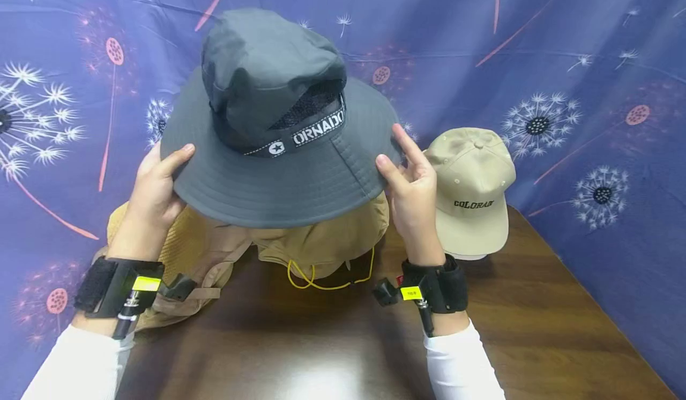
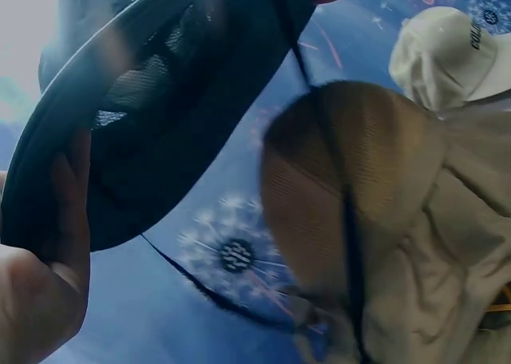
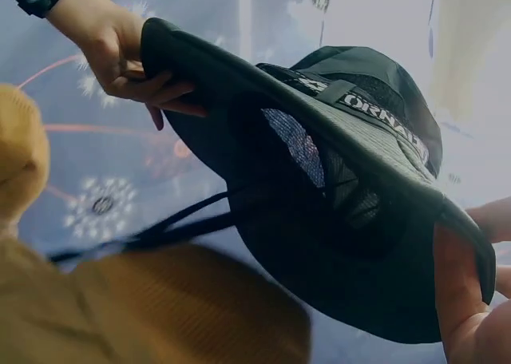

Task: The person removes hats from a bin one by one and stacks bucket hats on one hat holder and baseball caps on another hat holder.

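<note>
A dark grey bucket hat with a wide brim and a white-lettered band is held up in the air by both hands. My left hand pinches the brim at its left side, thumb on top and fingers underneath. At the right side of the brim, my right hand grips it between thumb and fingers. From below, the left wrist view shows the hat's dark underside and mesh vents. A dark chin cord hangs from the hat in the right wrist view.
Beneath the grey hat, a tan hat with a neck flap and yellow cord lies on the wooden table. A beige cap with dark lettering stands at the right. Blue dandelion-print cloth hangs behind and at the sides.
</note>
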A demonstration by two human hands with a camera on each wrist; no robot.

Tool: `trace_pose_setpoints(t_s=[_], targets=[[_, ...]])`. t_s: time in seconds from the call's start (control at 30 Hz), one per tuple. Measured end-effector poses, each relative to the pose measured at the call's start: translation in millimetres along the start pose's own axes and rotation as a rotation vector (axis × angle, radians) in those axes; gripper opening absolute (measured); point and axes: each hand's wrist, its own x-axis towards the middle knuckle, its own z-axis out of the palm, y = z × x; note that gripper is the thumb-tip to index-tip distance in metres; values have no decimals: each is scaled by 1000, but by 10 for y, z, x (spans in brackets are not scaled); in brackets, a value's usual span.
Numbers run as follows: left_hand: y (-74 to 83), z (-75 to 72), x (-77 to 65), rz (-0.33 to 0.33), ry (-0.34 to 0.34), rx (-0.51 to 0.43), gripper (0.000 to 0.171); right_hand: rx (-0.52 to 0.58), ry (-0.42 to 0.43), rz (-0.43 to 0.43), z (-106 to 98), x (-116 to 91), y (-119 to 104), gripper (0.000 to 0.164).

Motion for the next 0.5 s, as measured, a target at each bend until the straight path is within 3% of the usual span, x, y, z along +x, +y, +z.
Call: trace_pose_setpoints(t_s=[0.2,0.4,0.5], targets=[[-260,-119,129,-115,31,79,45,-45,100,84,-210,-40,229,58],[-466,-176,210,-267,90,158,91,-115,184,152,-434,-101,391,60],[-543,-186,211,-331,109,183,99,-144,206,178,-524,-148,441,60]])
